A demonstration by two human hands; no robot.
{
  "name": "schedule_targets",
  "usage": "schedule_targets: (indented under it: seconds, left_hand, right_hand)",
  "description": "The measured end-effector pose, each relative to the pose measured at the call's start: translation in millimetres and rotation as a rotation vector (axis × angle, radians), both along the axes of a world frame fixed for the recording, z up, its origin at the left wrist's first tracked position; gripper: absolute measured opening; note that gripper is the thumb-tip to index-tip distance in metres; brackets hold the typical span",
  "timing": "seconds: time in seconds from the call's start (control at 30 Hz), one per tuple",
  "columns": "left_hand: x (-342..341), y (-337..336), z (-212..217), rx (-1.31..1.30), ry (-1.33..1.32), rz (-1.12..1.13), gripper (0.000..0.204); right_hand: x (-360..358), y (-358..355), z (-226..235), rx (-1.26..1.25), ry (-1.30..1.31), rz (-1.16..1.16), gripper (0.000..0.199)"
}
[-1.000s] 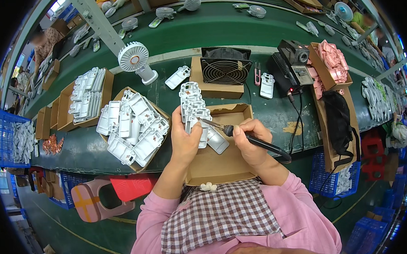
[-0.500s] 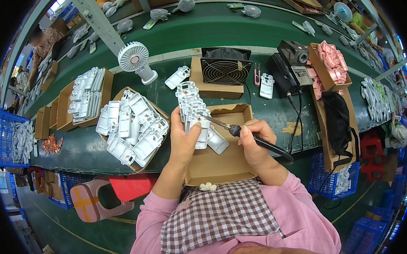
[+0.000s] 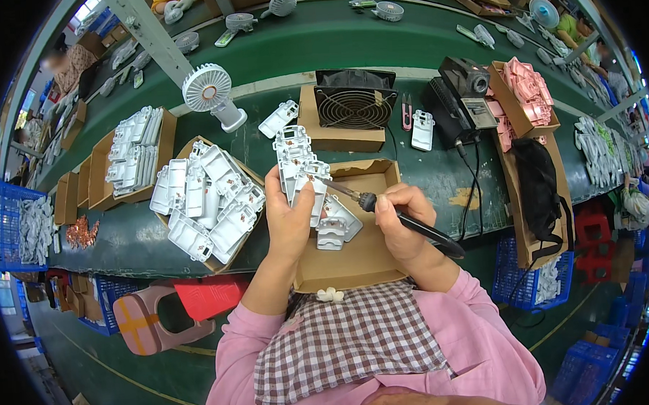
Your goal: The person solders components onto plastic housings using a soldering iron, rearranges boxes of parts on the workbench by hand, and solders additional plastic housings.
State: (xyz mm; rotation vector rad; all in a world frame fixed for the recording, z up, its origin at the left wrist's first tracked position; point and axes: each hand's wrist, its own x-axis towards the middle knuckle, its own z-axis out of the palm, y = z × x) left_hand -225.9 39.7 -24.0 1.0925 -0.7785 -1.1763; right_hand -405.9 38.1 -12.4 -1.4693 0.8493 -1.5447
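My left hand (image 3: 285,215) is closed around a row of stacked white plastic housings (image 3: 292,147), its thumb pressing on the near ones. My right hand (image 3: 406,220) grips a soldering iron (image 3: 429,232) like a pen. The iron's tip points left and meets the near end of the stack; whether it touches a joint is too small to tell. Below both hands is an open shallow cardboard box (image 3: 356,265), with a few loose white housings (image 3: 332,238) lying in it. Left of my left hand, another carton is heaped with white housings (image 3: 226,179).
Behind the work stand a black cooling fan (image 3: 355,103), a small white handheld fan (image 3: 207,90) and a black soldering station (image 3: 451,110) with a hanging cable. Red-handled snips (image 3: 407,116) lie nearby. Pink parts (image 3: 526,96) fill a carton at right. A green conveyor (image 3: 317,43) crosses behind.
Another white housing now lies in the box under my left hand. The stack and the iron have shifted slightly. On the conveyor, the fans have moved left.
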Motion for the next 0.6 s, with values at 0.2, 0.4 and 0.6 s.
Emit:
schedule_targets:
  seconds: [0.2, 0.4, 0.6]
  left_hand:
    - [-2.5, -0.2, 2.0, -0.003, -0.029, 0.009, 0.045]
    - [-5.7, -0.2, 6.0, -0.013, -0.082, 0.042, 0.044]
    - [-3.4, -0.5, 2.7, -0.036, -0.084, 0.029, 0.043]
  right_hand:
    - [0.9, -2.4, -1.2, 0.001, 0.102, -0.019, 0.013]
    - [1.8, -3.9, -5.3, -0.005, 0.096, -0.035, 0.013]
    - [3.5, -4.3, -1.4, -0.015, 0.123, -0.039, 0.014]
